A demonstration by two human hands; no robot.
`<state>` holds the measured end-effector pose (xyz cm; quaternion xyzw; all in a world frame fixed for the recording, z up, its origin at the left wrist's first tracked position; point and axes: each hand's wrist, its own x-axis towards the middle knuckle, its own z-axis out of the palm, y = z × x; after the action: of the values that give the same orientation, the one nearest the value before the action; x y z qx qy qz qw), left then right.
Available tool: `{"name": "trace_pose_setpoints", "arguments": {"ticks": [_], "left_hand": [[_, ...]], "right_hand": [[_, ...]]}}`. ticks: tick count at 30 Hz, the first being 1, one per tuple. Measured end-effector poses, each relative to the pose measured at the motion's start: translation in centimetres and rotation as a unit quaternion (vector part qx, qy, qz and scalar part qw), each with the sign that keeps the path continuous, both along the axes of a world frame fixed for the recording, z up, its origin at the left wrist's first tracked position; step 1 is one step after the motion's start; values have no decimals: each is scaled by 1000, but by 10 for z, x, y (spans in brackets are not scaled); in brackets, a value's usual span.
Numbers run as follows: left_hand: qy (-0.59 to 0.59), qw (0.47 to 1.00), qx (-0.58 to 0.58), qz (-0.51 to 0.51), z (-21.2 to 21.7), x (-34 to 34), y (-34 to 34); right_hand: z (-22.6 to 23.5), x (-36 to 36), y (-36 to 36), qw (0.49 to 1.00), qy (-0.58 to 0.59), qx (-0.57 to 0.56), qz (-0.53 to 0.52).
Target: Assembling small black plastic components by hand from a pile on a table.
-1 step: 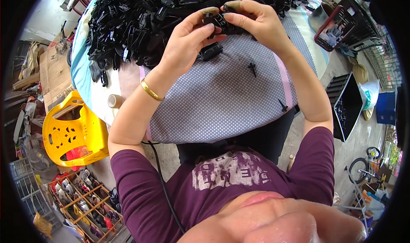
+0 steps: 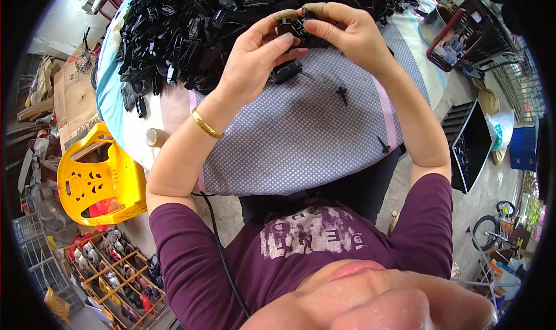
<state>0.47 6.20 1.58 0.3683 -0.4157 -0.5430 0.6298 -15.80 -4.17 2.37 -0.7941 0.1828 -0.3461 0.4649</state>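
Closest to my camera is the wearer's purple shirt (image 2: pixel 191 254), with a dark cable (image 2: pixel 219 243) running down its left side. Both bare forearms reach forward over the table (image 2: pixel 301 139), which has a grey dotted cloth with a pink stripe towards the right. A gold bracelet (image 2: pixel 207 123) circles the left wrist.

At the near right edge of the cloth I see one small black piece (image 2: pixel 384 146), and a second small piece (image 2: pixel 342 95) lies farther in. A roll of tape (image 2: pixel 155 137) sits by the table's left edge.

Beyond these, the two hands nearly meet. The left hand (image 2: pixel 255 55) is clamped on a black plastic part (image 2: pixel 294 30), thumb against fingers. The right hand (image 2: pixel 353 34) has thumb and forefinger pinched on the part's right end; from here I can't tell whether they grip one piece or two. Tan covers wrap both forefingers. The part is held above the cloth, in front of a big pile of black parts (image 2: pixel 185 40) heaped across the far side. Another black part (image 2: pixel 286 71) lies just below the left fingers.

Off the table, I have a yellow chair (image 2: pixel 98 179) and a shoe rack (image 2: pixel 116 278) on the left, and a tilted black crate (image 2: pixel 468 147) on the right. Farther out stands a bicycle (image 2: pixel 489 234).
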Motion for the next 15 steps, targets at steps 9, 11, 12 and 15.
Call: {"name": "trace_pose_setpoints", "arguments": {"ticks": [9, 11, 12, 15], "left_hand": [[-72, 991, -64, 94, -3, 2, 0], [-69, 991, -52, 100, -4, 3, 1], [-66, 991, -41, 106, -3, 3, 1], [-85, 989, -37, 112, -2, 1, 2]], "right_hand": [[-10, 10, 21, 992, -54, -107, -40], [-6, 8, 24, 991, -28, -119, -47], [-4, 7, 24, 986, -2, -160, -48], [-3, 5, 25, 969, 27, -238, -68]]}}
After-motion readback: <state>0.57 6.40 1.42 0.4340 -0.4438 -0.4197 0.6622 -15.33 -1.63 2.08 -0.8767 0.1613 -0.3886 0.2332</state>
